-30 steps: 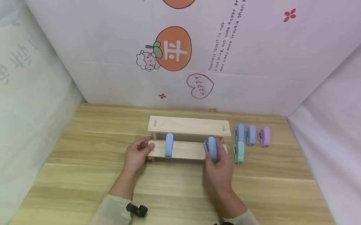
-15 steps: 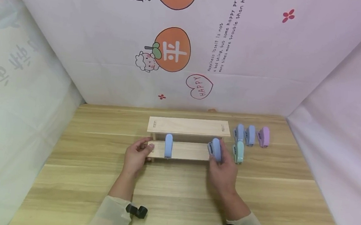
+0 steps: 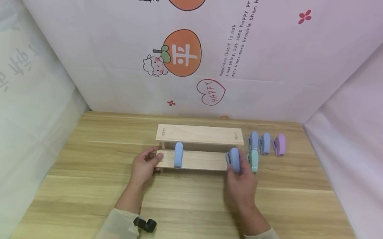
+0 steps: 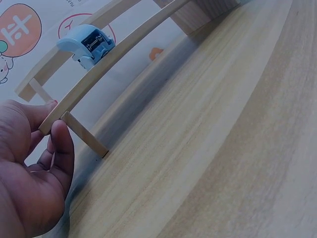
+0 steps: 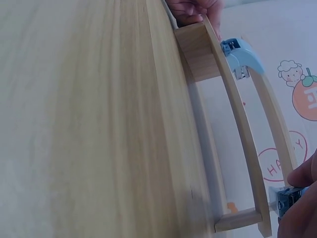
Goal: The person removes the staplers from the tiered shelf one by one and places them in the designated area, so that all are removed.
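At a wood-grain table, a person's L hand pinched the L end of the lower board of a 2-tier wooden rack, thumb above, fingers below. The R hand gripped a blue mini stapler over the board's R end, thumb at its near end, fingers along its R side; whether its base touched wood couldn't be told.

A parked blue stapler stood nr the board's L end, lengthwise front to back. R of the rack, 2 spare blue staplers and a purple stapler made up a back row, w/ a mint-green stapler in front of the leftmost, just beyond the R hand.

The step in hand looked like positioning the held stapler on that narrow board. Doing it well prob. called for a firm L pinch, lest the light-looking rack skid. The held stapler sat a touch askew vs. its parked mate; a slight wrist turn would likely have squared it. Best practice, apparently: base flat, no overhang, then a gentle release, R knuckles kept off the mint-green stapler.
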`<action>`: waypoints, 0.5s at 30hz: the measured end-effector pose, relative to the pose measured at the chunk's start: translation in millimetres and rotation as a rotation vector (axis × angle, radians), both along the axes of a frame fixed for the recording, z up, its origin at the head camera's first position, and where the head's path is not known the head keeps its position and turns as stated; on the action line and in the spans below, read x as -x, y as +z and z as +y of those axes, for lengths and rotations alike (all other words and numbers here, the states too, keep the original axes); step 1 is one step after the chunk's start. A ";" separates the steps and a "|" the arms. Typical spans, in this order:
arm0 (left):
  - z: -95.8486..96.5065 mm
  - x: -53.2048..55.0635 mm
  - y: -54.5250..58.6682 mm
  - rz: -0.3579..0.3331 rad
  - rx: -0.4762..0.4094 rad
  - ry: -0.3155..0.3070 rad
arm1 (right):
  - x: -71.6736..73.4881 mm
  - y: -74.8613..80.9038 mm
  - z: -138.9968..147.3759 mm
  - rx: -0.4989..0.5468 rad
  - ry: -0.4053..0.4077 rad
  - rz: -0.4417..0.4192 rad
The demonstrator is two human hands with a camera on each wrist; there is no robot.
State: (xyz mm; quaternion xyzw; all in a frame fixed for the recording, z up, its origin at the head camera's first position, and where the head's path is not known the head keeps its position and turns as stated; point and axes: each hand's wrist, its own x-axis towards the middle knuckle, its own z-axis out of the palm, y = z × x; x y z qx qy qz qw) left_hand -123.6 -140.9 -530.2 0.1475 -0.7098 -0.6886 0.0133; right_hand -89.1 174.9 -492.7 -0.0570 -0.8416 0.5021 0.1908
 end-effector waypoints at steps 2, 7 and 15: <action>0.1 0.2 -0.5 0.001 0.000 0.001 | -0.1 -0.5 1.4 0.006 -0.005 0.004; -0.6 -0.3 -2.3 0.017 -0.003 -0.006 | -0.3 -2.7 5.7 0.006 -0.009 0.024; -1.9 -0.8 -2.5 0.040 -0.012 -0.023 | -0.7 -5.8 15.7 0.002 -0.030 0.046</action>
